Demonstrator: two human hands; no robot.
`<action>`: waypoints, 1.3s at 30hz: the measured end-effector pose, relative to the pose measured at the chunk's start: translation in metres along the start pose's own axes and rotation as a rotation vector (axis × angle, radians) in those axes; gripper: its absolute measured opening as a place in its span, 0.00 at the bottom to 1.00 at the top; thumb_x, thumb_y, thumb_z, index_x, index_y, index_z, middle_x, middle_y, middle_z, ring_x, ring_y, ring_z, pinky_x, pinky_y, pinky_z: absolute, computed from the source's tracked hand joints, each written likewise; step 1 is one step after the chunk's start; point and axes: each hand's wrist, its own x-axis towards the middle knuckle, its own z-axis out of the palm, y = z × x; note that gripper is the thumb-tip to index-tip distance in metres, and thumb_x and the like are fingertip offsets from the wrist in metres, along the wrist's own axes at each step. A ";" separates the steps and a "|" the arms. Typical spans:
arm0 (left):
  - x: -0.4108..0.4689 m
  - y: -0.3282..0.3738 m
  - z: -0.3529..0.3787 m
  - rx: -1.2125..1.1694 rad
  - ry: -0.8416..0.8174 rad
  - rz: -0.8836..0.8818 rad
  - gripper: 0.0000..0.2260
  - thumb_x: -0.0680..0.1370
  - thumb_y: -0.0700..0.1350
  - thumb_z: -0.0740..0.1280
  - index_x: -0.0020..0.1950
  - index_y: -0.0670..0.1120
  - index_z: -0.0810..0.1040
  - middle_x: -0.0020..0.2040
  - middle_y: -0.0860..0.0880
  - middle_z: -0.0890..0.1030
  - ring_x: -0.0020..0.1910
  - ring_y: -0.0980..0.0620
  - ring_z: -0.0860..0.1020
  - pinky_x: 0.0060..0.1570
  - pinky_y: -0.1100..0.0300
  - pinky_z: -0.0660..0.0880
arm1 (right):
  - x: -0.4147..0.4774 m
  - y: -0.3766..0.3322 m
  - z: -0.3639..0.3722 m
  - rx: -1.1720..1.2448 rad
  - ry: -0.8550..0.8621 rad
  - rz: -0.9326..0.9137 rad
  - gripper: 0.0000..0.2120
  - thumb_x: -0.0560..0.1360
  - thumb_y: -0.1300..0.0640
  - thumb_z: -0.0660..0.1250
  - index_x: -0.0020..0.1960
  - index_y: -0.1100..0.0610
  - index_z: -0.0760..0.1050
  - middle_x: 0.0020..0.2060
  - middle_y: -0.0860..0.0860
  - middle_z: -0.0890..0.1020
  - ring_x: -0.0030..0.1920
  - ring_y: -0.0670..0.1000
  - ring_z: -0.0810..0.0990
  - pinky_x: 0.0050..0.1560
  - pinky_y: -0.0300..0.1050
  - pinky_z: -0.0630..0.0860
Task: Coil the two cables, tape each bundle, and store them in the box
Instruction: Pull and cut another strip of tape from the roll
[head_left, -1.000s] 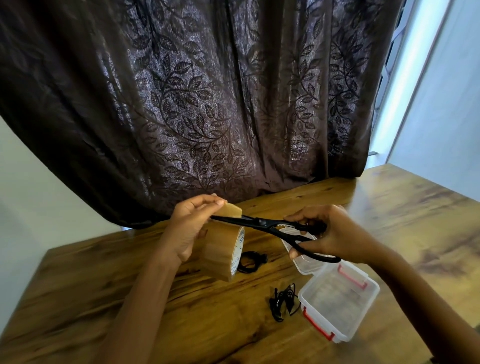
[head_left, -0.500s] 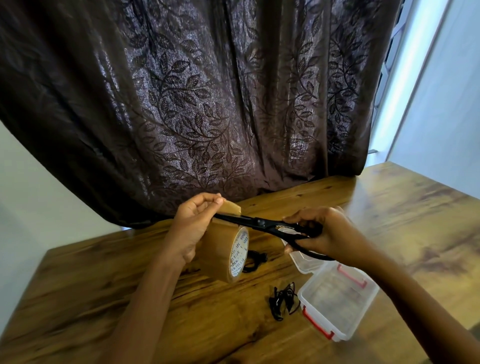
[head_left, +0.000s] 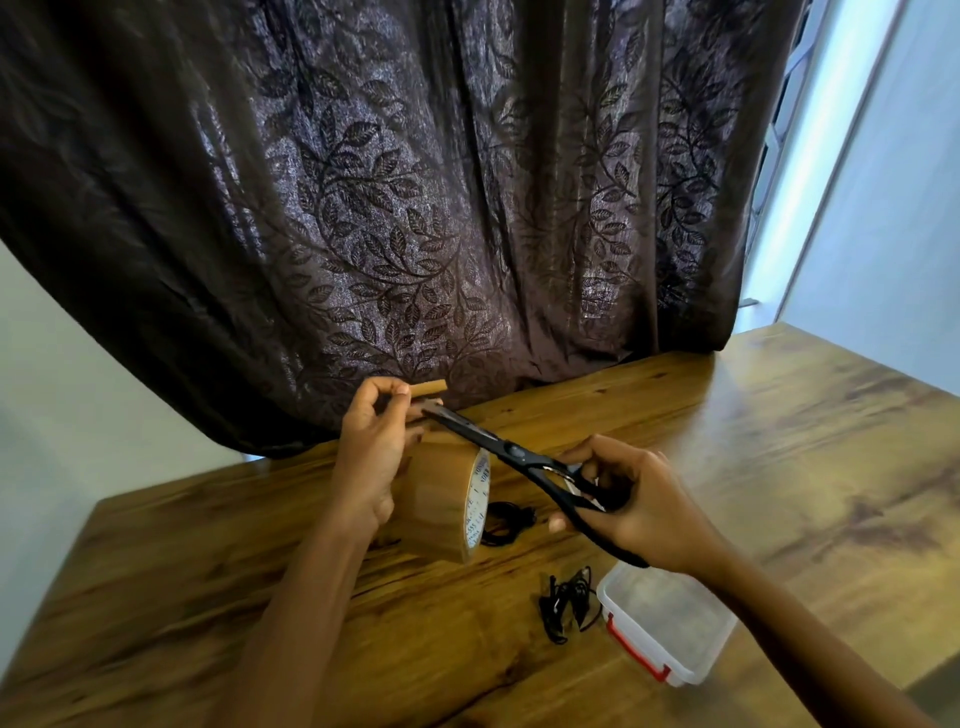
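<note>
My left hand (head_left: 371, 447) pinches a short strip of brown tape (head_left: 429, 387) pulled up from the brown tape roll (head_left: 441, 499), which hangs beside my palm above the table. My right hand (head_left: 631, 501) grips black scissors (head_left: 511, 453), whose blades reach the tape just below the pinched strip. One coiled black cable (head_left: 506, 522) lies on the table behind the roll. A second black cable bundle (head_left: 563, 603) lies near the clear plastic box (head_left: 670, 621) with red latches.
The wooden table (head_left: 779, 441) runs out to the right and towards me. A dark leaf-patterned curtain (head_left: 389, 208) hangs along its far edge. The box's clear lid (head_left: 576, 486) lies mostly hidden behind my right hand.
The scissors have tilted, their tips rising to the tape under my left fingers. The pulled strip now stands higher and apart from the roll. My right hand moved down a little.
</note>
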 end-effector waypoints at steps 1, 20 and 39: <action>-0.001 0.001 0.000 -0.008 0.002 -0.003 0.08 0.80 0.43 0.58 0.43 0.50 0.70 0.43 0.43 0.82 0.38 0.49 0.82 0.34 0.61 0.79 | -0.001 0.001 0.004 0.107 0.017 0.025 0.21 0.60 0.36 0.74 0.47 0.46 0.76 0.32 0.52 0.79 0.28 0.47 0.76 0.28 0.47 0.71; -0.006 -0.008 -0.002 0.099 0.039 -0.039 0.05 0.80 0.46 0.58 0.45 0.53 0.71 0.46 0.46 0.82 0.37 0.50 0.82 0.23 0.62 0.72 | -0.003 0.127 -0.012 -0.109 0.413 0.803 0.12 0.69 0.52 0.73 0.49 0.57 0.79 0.40 0.54 0.84 0.37 0.52 0.82 0.39 0.48 0.80; 0.001 -0.026 0.003 0.107 -0.004 -0.082 0.05 0.80 0.47 0.58 0.48 0.49 0.72 0.49 0.45 0.82 0.40 0.49 0.81 0.26 0.60 0.77 | -0.013 0.194 -0.032 -0.616 0.089 0.940 0.09 0.70 0.57 0.69 0.44 0.63 0.78 0.39 0.61 0.79 0.37 0.58 0.76 0.34 0.44 0.69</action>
